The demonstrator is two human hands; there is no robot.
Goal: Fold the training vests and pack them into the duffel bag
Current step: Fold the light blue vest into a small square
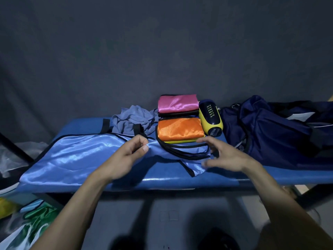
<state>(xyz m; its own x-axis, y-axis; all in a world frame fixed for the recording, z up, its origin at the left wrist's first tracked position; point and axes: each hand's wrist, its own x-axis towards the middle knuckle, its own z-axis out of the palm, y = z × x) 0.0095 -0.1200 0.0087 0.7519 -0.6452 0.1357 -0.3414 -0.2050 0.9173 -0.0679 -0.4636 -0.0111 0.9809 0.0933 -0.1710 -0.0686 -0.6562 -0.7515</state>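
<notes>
Shiny blue vest, black trim

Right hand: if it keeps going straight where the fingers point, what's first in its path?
Likely the black-trimmed straps of the light blue vest, just beyond the right hand; the folded orange vest lies behind them. Depth unclear.

On the bench before us, a spread vest lies left, two folded vests behind centre, the speaker beside them, the duffel bag right.
</notes>
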